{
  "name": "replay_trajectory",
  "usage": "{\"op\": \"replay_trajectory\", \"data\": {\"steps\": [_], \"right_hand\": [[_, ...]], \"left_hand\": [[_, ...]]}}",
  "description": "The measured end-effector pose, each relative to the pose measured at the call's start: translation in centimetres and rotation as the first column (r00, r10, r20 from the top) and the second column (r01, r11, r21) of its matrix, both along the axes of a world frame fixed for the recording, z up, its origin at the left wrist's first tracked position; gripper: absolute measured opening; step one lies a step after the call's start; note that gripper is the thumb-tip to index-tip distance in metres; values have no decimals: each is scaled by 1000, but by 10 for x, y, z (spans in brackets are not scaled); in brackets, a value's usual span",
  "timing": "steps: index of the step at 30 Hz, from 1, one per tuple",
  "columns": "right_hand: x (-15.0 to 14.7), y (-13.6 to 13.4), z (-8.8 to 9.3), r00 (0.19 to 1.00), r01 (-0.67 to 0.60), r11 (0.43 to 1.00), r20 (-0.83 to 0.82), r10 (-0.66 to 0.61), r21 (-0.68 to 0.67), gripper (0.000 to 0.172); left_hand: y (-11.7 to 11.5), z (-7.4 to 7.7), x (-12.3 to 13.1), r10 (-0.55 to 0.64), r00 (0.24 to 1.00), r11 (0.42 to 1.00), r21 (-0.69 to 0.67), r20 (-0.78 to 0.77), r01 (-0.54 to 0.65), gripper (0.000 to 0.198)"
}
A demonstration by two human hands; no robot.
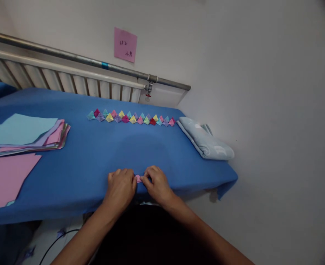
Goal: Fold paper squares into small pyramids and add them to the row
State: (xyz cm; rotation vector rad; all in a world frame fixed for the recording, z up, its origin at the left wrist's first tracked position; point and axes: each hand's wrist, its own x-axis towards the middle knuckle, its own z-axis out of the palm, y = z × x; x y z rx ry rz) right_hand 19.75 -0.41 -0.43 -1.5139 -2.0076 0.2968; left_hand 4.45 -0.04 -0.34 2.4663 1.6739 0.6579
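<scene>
Pressing together at the near edge of a blue table cover (96, 154), the left hand (121, 187) and right hand (157, 184) pinch a small pink folded paper (138, 179) between their fingertips, both hands closed on it and flat against the cloth.

Head view, further items:
- Row of small folded paper shapes (132, 117), pink, yellow, teal and purple, lined up touching one another across the far part of the table.
- Stack of coloured paper sheets (32, 138) at the left, light blue on top.
- Loose pink sheet (4, 176), near left corner.
- Folded pale blue cloth (203, 140) at the right edge.
- Pink note (125, 44) stuck on the wall; handwriting present, not legible.
- Radiator (68, 79) with pipe behind the table.
</scene>
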Motion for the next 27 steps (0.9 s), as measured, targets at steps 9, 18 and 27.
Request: {"op": "replay_trajectory", "data": {"steps": [9,18,27], "right_hand": [[1,3,3,999,1,999,40,0,-33,26],[5,10,13,1000,-3,980,-23,-2,-201,24],[3,10,18,1000,-21,973,-11,19,-231,24]], "left_hand": [[-1,0,-2,-14,999,998,68,-38,16,23],[2,4,-6,-25,990,993,112,-139,40,21],[-16,-15,-15,-310,950,884,378,35,275,26]]}}
